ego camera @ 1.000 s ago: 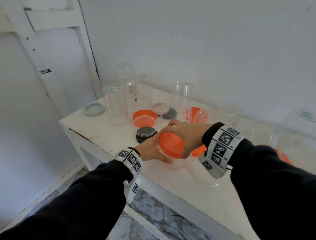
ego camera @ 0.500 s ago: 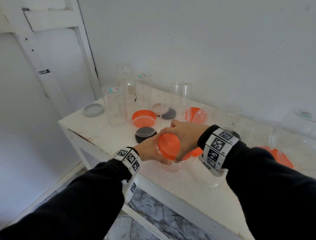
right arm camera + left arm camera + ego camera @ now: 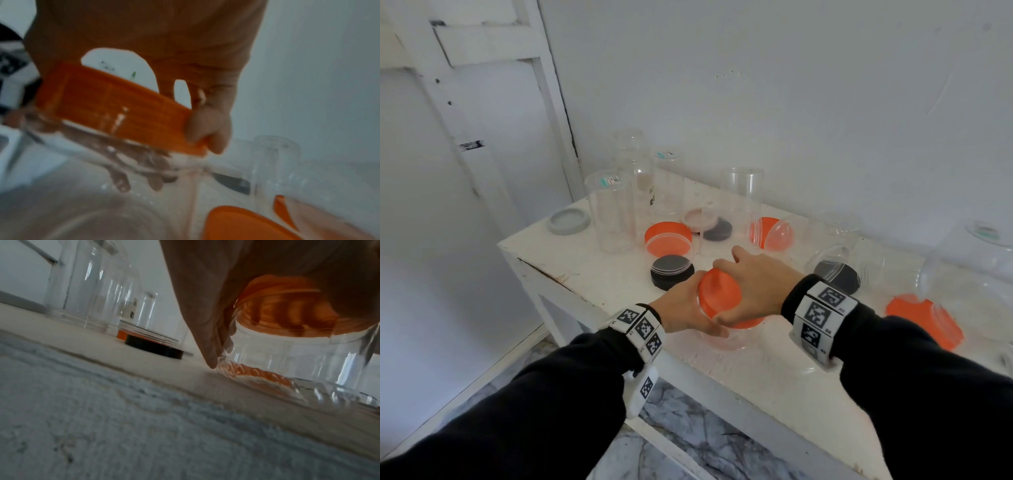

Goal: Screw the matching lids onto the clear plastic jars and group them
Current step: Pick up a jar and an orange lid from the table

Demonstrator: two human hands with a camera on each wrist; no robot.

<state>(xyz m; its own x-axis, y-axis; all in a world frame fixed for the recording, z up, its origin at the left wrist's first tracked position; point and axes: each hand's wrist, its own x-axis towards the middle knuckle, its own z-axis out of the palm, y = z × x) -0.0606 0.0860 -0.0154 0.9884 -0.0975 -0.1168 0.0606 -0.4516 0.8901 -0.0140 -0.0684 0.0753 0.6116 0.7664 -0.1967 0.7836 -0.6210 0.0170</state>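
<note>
The white counter (image 3: 599, 274) carries many clear jars and loose lids, most not yet paired. At its near edge stands a squat jar (image 3: 292, 363), which the left hand (image 3: 681, 308) grips by the wall, fingers curled round it. The right hand (image 3: 753, 287) cups the orange lid (image 3: 719, 294) sitting on that jar's mouth, fingertips (image 3: 207, 128) pinching its ribbed rim. Over the last second the right wrist has rolled and the lid has turned with it, so the thread seems to be catching; probably more twists remain before this jar can join a group.
</note>
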